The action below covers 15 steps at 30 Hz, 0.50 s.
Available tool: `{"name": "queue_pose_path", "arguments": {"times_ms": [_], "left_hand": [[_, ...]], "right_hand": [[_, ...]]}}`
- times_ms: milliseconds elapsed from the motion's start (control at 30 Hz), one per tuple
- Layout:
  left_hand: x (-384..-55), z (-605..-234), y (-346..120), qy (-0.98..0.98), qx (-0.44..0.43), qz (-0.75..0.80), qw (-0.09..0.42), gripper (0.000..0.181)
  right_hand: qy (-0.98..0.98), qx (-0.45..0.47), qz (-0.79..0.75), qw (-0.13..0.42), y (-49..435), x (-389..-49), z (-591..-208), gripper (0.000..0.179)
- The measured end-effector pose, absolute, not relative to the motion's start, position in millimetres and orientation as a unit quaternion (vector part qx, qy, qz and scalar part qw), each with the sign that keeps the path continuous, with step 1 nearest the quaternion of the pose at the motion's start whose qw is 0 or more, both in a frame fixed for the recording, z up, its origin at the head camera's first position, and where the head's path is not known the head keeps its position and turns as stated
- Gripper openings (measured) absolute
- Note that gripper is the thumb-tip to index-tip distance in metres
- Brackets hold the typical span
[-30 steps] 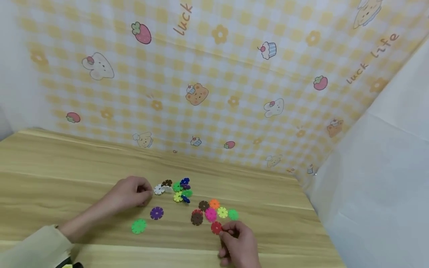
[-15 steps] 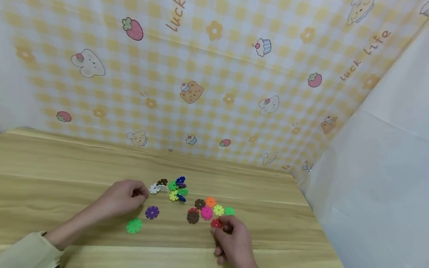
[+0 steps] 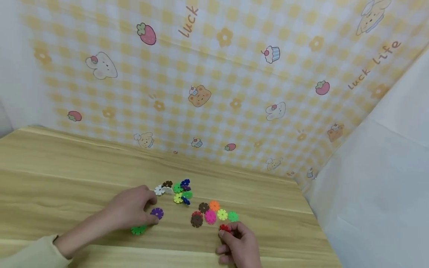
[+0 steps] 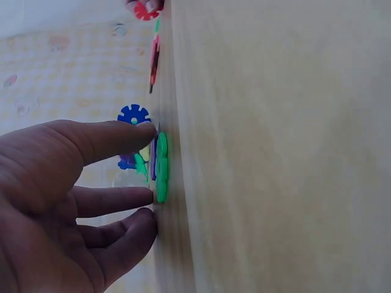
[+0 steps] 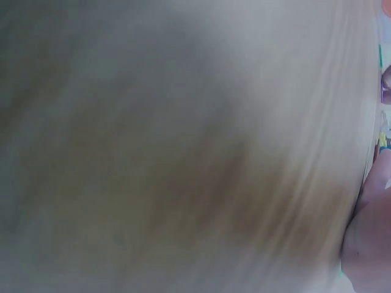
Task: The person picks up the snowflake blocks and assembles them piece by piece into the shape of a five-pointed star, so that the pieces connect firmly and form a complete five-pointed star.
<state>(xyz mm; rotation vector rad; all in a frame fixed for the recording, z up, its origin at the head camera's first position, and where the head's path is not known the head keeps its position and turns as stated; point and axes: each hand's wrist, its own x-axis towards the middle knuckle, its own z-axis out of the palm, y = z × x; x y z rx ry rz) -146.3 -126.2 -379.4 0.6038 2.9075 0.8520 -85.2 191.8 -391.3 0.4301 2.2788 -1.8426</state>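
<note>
My left hand (image 3: 129, 208) hovers low around a purple notched plastic disc (image 3: 156, 213), thumb spread from the fingers, with the thumb tip right at the disc's near edge. Partly hidden under that hand lies a light green notched disc (image 3: 138, 230), seen edge-on in the left wrist view as a green disc (image 4: 161, 168). My right hand (image 3: 241, 243) pinches a red notched disc (image 3: 224, 227) between thumb and index finger, tilted and partly covered by the fingers. The right wrist view catches mostly tabletop and part of the right hand (image 5: 369, 244).
A joined cluster of green, yellow, blue and purple discs (image 3: 178, 198) stands at mid-table, beside white discs (image 3: 159, 190) and a brown one (image 3: 167, 184). Closer to the right hand lie pink (image 3: 210, 217), orange (image 3: 214, 205), yellow (image 3: 222, 214), green (image 3: 232, 216) and brown discs (image 3: 196, 221). A checked cloth hangs behind.
My left hand has come nearer from beside the white discs to the purple one, its thumb and fingers parting. The red disc, pinched by my right hand, has shifted right and tilted.
</note>
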Motion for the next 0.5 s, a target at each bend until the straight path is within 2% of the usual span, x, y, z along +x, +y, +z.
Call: {"name": "queue_pose_path", "arguments": {"times_ms": [100,500], "left_hand": [[-142.1,-377.6,-122.7,0.952,0.183,0.246,0.020,0.043],[-139.9,-377.2,-116.5,0.950,0.184,0.251,0.016,0.025]], "right_hand": [[0.751,0.148,-0.636,0.095,194.4,-87.8,-391.7,0.020],[0.722,0.153,-0.666,0.108,200.1,-92.6,-393.2,0.036]]}}
